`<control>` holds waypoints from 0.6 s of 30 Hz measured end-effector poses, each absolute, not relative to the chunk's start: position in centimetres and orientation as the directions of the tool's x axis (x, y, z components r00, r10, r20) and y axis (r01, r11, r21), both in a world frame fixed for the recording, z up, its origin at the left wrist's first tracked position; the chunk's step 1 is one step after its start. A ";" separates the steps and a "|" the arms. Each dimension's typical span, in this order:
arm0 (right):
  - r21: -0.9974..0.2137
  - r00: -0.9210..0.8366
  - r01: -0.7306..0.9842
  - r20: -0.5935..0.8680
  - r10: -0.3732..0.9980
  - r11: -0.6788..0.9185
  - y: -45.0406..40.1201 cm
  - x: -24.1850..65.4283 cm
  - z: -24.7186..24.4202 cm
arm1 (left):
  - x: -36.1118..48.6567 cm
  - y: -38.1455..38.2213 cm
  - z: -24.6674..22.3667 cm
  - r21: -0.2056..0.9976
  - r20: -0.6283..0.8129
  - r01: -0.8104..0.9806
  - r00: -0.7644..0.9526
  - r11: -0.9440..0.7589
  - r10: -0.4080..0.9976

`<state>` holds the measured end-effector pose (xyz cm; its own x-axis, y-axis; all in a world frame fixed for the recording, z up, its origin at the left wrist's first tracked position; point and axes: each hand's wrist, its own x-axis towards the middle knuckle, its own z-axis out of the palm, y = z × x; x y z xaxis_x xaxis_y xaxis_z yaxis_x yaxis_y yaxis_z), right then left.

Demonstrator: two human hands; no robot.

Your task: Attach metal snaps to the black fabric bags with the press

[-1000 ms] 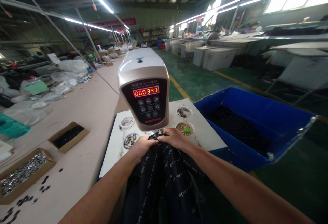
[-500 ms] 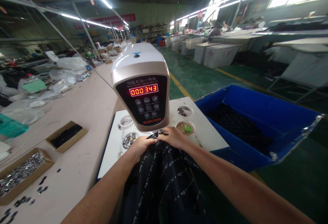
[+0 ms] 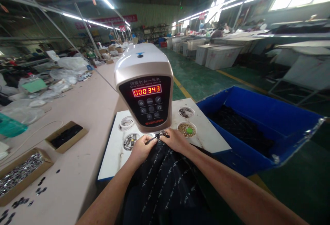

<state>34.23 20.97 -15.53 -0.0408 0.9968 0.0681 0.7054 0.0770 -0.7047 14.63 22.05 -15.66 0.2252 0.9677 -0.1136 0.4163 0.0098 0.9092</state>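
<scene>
Under the head of a button fastening machine (image 3: 144, 70), whose red display reads 000343, both hands grip the edge of a black garment (image 3: 165, 177) printed with white lettering. My left hand (image 3: 141, 149) pinches the edge on the left, and my right hand (image 3: 175, 139) pinches it on the right. Between them the edge lies at the machine's lower working point, largely hidden by my fingers and the machine head. Below my hands the cloth hangs down toward my lap.
The white machine table (image 3: 113, 156) has round wells of small metal parts, one with gold pieces (image 3: 186, 130). A blue bin (image 3: 288, 115) of dark cloth stands right. On the left bench (image 3: 77, 170) are a box of metal pieces (image 3: 23, 173) and a box of black pieces (image 3: 66, 136).
The garment's hanging part has spread flatter below my hands. My left hand has shifted slightly right along the edge. The display still reads the same number.
</scene>
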 end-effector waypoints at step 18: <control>-0.641 -0.113 0.754 0.091 0.989 0.145 20.8 35.2 -15.2 | 15.0 22.9 -16.8 0.910 -0.076 0.414 0.239 -0.031 0.968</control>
<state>35.17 20.81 -15.25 -0.1131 0.9894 0.0907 0.7537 0.1450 -0.6411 14.96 22.92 -16.81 0.2388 0.9681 -0.0760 0.4145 -0.0308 0.9095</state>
